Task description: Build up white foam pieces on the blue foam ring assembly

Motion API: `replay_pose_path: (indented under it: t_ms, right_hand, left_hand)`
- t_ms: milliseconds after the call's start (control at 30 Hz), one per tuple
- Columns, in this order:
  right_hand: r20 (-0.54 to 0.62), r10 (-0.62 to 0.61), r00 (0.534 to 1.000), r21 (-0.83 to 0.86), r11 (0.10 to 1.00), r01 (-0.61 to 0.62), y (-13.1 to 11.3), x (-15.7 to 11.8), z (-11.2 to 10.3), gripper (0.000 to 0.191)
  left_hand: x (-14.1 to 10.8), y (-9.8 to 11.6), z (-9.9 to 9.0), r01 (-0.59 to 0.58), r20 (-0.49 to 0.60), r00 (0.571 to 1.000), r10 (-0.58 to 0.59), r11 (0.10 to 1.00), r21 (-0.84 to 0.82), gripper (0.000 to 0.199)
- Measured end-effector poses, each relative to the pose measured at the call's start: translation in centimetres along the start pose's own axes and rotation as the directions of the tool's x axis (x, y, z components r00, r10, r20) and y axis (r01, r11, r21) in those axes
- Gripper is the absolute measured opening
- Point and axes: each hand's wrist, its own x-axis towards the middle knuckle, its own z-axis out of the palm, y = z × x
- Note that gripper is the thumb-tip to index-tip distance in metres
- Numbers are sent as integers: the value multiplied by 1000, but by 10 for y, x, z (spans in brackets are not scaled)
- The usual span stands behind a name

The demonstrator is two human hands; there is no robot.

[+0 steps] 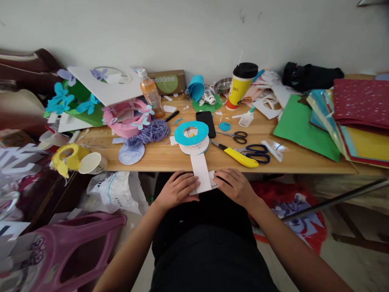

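Observation:
My left hand (180,186) pinches the left edge of a white paper strip (201,170) at the front edge of the table. From the right, my right hand (233,184) grips a short white piece (213,179) that sticks out beside the strip's lower end. Whether the two pieces are joined I cannot tell. The strip's far end reaches a blue paper ring (178,136), which lies over a white round piece (194,149). Close by on the right are a yellow utility knife (241,157), dark-handled scissors (258,154) and a smaller pair of scissors (235,136).
A black phone (207,123), a glue bottle (246,118) and a yellow cup (241,89) stand or lie behind. At left are a pink paper ring (126,129), purple yarn (152,133), a drink bottle (151,95) and a paper cup (92,163). Green sheet (305,129) lies right.

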Motion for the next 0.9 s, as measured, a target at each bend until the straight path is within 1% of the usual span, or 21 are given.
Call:
replay_pose_path:
  t_ms: [133, 233, 367, 467, 533, 600, 667, 800, 833, 900]
  right_hand:
    - [-6, -10, 1000, -7, 1000, 10, 2, 1, 2, 25]
    - [-35, -43, 998, -23, 999, 42, 5, 5, 3, 23]
    - [-91, -95, 991, -22, 995, 93, 10, 11, 3, 25]
    - [-94, -121, 988, -17, 993, 120, 14, 17, 2, 26]
    - [-81, -102, 991, -22, 995, 100, 17, 21, 3, 27]
    - [-57, -57, 997, -14, 998, 56, 21, 24, 5, 27]
    - [-27, -8, 1000, 23, 1000, 9, 24, 26, 8, 29]
    - [30, 50, 998, 109, 993, -53, 26, 26, 9, 35]
    - [34, 69, 997, 121, 990, -73, 26, 27, 9, 35]
    - [18, 116, 993, 145, 982, -117, 25, 31, 9, 28]
  left_hand:
    - [2, -1, 1, 10, -20, 1000, -10, 999, 32, 53]
    - [4, -4, 0, 10, -22, 1000, -9, 998, 63, 48]
    - [6, -4, -4, 6, -29, 1000, -3, 996, 85, 47]
    - [9, -5, -7, 6, -45, 999, -1, 994, 110, 45]
    - [12, -8, -7, 21, -55, 998, -14, 992, 128, 44]
    - [15, -12, -7, 46, -55, 998, -38, 988, 145, 42]
    - [18, -16, -6, 74, -45, 997, -68, 985, 154, 40]
    - [20, -21, -3, 121, -25, 993, -119, 984, 134, 38]
    - [21, -22, -2, 131, -24, 991, -129, 984, 121, 38]
    - [23, -24, 0, 143, -24, 990, -142, 985, 95, 38]
